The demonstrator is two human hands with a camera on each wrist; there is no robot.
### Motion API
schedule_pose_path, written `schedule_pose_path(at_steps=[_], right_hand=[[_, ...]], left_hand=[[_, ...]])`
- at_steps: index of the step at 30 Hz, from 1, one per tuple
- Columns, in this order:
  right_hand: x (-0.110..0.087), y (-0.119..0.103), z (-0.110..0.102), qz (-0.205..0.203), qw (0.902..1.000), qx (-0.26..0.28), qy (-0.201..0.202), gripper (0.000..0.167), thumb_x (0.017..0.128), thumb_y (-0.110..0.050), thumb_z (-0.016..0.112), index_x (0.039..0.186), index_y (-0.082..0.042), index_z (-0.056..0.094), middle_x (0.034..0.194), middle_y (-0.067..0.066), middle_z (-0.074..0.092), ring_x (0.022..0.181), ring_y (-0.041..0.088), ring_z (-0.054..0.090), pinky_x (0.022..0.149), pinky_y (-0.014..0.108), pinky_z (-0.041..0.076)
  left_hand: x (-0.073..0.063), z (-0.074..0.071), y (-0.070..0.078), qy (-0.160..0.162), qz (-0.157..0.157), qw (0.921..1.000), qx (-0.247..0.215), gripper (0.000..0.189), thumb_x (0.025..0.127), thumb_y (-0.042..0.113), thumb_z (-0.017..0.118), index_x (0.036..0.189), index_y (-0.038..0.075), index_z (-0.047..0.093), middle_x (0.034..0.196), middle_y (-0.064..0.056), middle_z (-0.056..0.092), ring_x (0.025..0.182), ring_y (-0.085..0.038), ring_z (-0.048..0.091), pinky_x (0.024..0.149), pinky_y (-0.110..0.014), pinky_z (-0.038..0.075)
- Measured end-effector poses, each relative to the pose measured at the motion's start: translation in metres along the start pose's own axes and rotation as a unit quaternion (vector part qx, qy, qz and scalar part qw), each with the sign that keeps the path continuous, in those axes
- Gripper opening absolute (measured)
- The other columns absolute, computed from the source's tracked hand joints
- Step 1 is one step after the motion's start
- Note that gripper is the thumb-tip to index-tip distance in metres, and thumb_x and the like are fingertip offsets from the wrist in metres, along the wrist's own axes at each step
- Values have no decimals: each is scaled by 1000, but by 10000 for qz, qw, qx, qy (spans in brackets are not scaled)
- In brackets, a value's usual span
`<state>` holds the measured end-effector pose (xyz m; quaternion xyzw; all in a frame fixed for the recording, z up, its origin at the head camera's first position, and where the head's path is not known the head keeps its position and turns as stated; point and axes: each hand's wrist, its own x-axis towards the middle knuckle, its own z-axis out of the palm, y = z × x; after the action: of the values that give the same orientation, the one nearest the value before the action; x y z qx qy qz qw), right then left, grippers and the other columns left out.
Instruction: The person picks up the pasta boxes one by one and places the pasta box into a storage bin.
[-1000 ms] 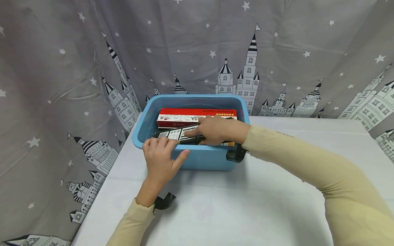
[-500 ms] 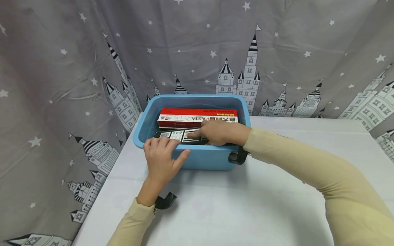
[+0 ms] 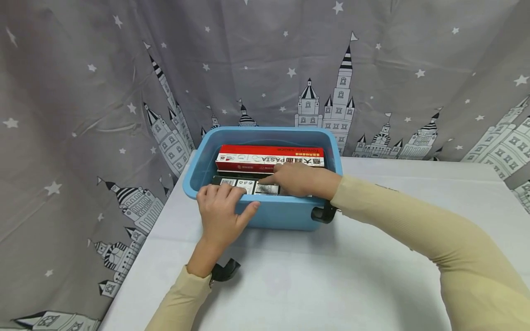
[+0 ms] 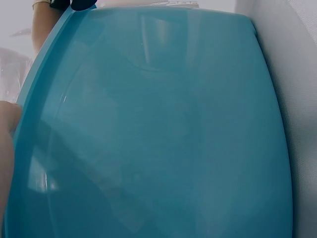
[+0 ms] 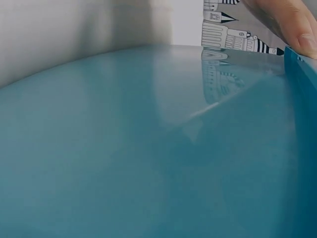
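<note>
In the head view a blue plastic bin (image 3: 273, 214) stands on the table. My left hand (image 3: 221, 211) grips its front rim, fingers over the edge and thumb on the outside. My right hand (image 3: 296, 179) reaches over the same rim into the bin. Its extended index finger touches the top of a black box (image 3: 244, 185) with white printed panels, lying along the front wall. The other right fingers are partly hidden. Behind lies a red and white pasta box (image 3: 269, 154) lettered "Tomato sauce". The wrist views mostly show the bin's outer wall (image 4: 163, 119).
A white cloth (image 3: 314, 271) covers the table. A grey curtain (image 3: 265, 59) printed with stars and castles hangs behind and to the left. Each wrist carries a black camera mount (image 3: 225, 270).
The black box has gone from tilted to lying level, lower along the front wall. My right hand has sunk slightly with it, its index finger still on it. The left hand stays on the rim.
</note>
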<state>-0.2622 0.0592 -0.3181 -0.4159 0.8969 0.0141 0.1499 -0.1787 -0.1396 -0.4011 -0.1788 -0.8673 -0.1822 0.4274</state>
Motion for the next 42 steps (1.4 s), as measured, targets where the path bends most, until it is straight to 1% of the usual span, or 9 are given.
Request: schedule_pose_path(at_steps=[7, 10, 14, 18, 22, 25, 28, 36, 42], right_hand=[[-10, 7, -1, 84, 9995, -232, 173, 58, 98, -32, 68, 152, -28, 49, 125, 11, 68, 113, 25, 64, 97, 46, 56], [-17, 11, -2, 160, 9995, -199, 164, 58, 98, -37, 68, 153, -29, 48, 132, 12, 67, 118, 27, 63, 101, 49, 54], [-32, 20, -5, 291, 9993, -92, 205, 60, 98, -40, 68, 153, -28, 47, 133, 13, 65, 118, 28, 63, 100, 49, 54], [-52, 32, -9, 220, 9969, -40, 749, 60, 95, -36, 71, 150, -23, 52, 131, 16, 66, 116, 31, 62, 94, 50, 55], [-74, 45, -13, 270, 9897, 34, 1403, 56, 93, -30, 74, 146, -17, 58, 129, 19, 65, 112, 34, 61, 89, 50, 56], [-89, 55, -13, 419, 9850, 98, 1672, 54, 93, -27, 74, 144, -15, 60, 129, 19, 65, 112, 35, 62, 90, 50, 56], [-102, 65, -10, 605, 9824, 110, 1765, 53, 93, -27, 74, 143, -14, 60, 128, 18, 65, 113, 35, 62, 89, 50, 57], [-133, 82, 1, 1208, 9765, 381, 1743, 51, 98, -34, 67, 145, -16, 58, 137, 21, 62, 124, 42, 59, 98, 61, 52], [-159, 102, 17, 1534, 9714, 526, 1733, 51, 102, -37, 60, 147, -13, 56, 137, 24, 60, 124, 45, 58, 98, 65, 49]], left_hand=[[1, 1, 2, 56, -12, 10000, 6, 73, 100, 71, 37, 90, 7, 70, 83, -13, 64, 81, -34, 51, 92, -58, 36], [1, 0, 2, 30, -46, 10000, -14, 73, 100, 71, 37, 90, 7, 70, 84, -14, 64, 82, -34, 51, 92, -59, 36], [1, 1, 2, -14, -75, 10000, -41, 74, 100, 72, 37, 91, 7, 70, 84, -14, 64, 83, -34, 52, 93, -59, 35], [1, 2, 3, 3, -79, 10000, -56, 74, 99, 72, 37, 90, 7, 70, 84, -14, 64, 83, -34, 51, 92, -60, 35], [1, 3, 3, 58, -55, 9999, -73, 73, 99, 72, 38, 89, 7, 69, 83, -14, 64, 82, -34, 51, 92, -60, 36], [1, 2, 3, 81, -65, 9999, -73, 73, 99, 72, 38, 89, 7, 69, 83, -14, 64, 81, -34, 51, 91, -60, 36], [1, -1, 4, -18, -109, 9999, -42, 73, 100, 71, 38, 89, 6, 70, 83, -14, 64, 80, -35, 52, 91, -60, 36], [5, -19, 6, -770, -120, 9967, 226, 75, 100, 71, 35, 95, 4, 69, 88, -17, 64, 83, -38, 53, 89, -60, 38], [12, -29, 10, -1634, -236, 9856, 370, 50, 90, 54, 67, 104, 6, 69, 96, -16, 66, 91, -39, 57, 94, -60, 40]])
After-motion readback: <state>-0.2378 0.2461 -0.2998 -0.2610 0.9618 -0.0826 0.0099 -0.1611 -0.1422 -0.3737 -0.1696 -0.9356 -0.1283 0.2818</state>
